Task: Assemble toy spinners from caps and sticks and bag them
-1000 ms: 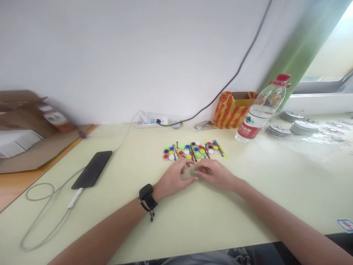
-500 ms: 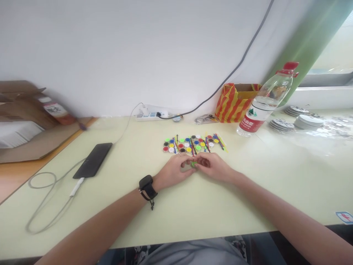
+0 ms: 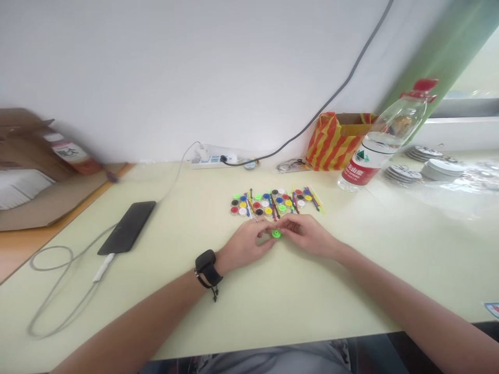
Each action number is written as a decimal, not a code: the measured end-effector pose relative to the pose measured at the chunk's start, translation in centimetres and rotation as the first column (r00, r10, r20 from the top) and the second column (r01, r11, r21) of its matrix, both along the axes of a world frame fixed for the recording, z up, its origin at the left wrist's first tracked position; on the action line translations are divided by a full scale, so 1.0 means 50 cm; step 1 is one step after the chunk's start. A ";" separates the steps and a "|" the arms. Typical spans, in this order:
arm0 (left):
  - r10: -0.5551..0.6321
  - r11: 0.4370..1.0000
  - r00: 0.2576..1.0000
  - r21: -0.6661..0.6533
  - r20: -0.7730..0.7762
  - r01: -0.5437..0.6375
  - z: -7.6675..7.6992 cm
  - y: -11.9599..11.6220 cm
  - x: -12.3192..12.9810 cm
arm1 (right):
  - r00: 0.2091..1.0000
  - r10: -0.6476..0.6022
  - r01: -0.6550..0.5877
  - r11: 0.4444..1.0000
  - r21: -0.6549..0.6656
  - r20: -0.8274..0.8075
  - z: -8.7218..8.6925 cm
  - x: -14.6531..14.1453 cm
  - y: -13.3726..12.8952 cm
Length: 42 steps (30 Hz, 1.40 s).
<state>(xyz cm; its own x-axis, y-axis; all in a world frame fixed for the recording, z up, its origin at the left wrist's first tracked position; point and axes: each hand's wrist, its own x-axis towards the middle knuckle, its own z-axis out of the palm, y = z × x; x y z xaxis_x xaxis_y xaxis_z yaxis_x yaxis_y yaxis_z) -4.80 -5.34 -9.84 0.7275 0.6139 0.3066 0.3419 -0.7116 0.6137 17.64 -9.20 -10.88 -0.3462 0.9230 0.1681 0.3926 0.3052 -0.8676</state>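
A small green disc is held between the fingertips of both hands, low over the pale table. My left hand, with a black watch on its wrist, pinches it from the left. From the right, my right hand closes its thumb and fingers at the disc's edge. Just beyond the hands lie several round coloured pieces in rows, in red, blue, yellow, green, black and white. Thin coloured sticks lie between the groups of pieces.
A black phone with a cable lies at the left. Behind stand a power strip, a striped bag and a tilted water bottle. Stacks of white discs sit at the right, an open cardboard box at far left.
The green disc now shows its face more fully between my fingertips. My right hand has shifted slightly to the right, and the whole view has moved a little.
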 end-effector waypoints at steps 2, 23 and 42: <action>0.001 1.000 1.000 0.004 0.017 -0.001 0.001 -0.001 0.000 | 1.000 -0.006 0.006 1.000 0.010 0.001 0.003 0.001 -0.002; 0.058 0.943 0.852 0.251 0.521 -0.217 0.010 -0.031 0.008 | 0.990 -0.142 0.129 0.782 0.610 -0.028 0.042 -0.032 -0.049; 0.079 0.981 0.888 0.125 0.452 -0.151 0.001 -0.027 0.004 | 0.981 -0.083 -0.026 0.837 0.547 0.174 0.041 -0.017 -0.036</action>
